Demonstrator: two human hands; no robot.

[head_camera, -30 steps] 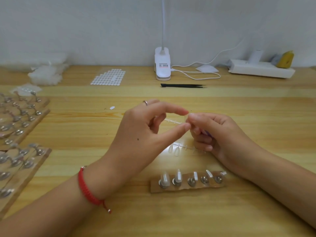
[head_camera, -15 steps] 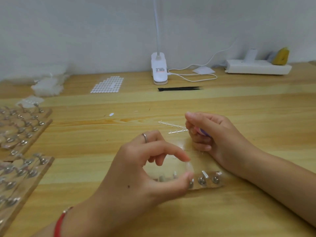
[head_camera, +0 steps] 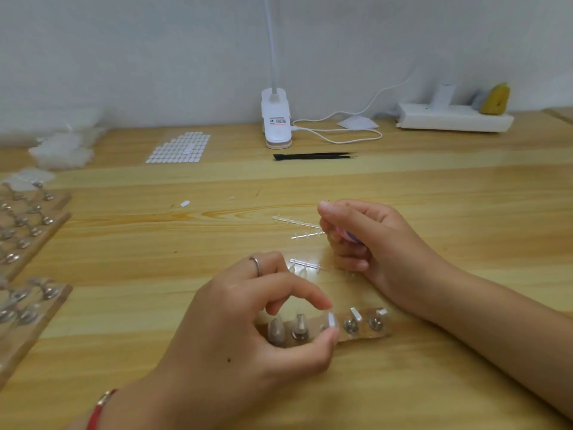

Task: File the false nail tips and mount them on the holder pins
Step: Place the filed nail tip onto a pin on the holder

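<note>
A small wooden holder strip (head_camera: 362, 336) with a row of metal pins lies in front of me. My left hand (head_camera: 248, 333) pinches a clear nail tip (head_camera: 331, 321) between thumb and forefinger at the strip's middle pin. Two pins to its left carry tips (head_camera: 276, 332). My right hand (head_camera: 362, 240) rests on the table behind the strip, fingers curled round a small pink and purple file (head_camera: 348, 235). Clear plastic sprues (head_camera: 297, 223) lie beside that hand; one sprue (head_camera: 305, 266) still bears a few tips.
More wooden pin boards (head_camera: 31, 231) lie along the left edge. At the back are a sheet of white adhesive dots (head_camera: 179, 147), black tweezers (head_camera: 313, 156), a white clip lamp (head_camera: 276, 122) with its cable, a power strip (head_camera: 452, 119) and plastic bags (head_camera: 62, 150).
My left hand has come down from my right hand to the holder strip, bringing a nail tip to the middle pin. The right hand has stayed put with the file.
</note>
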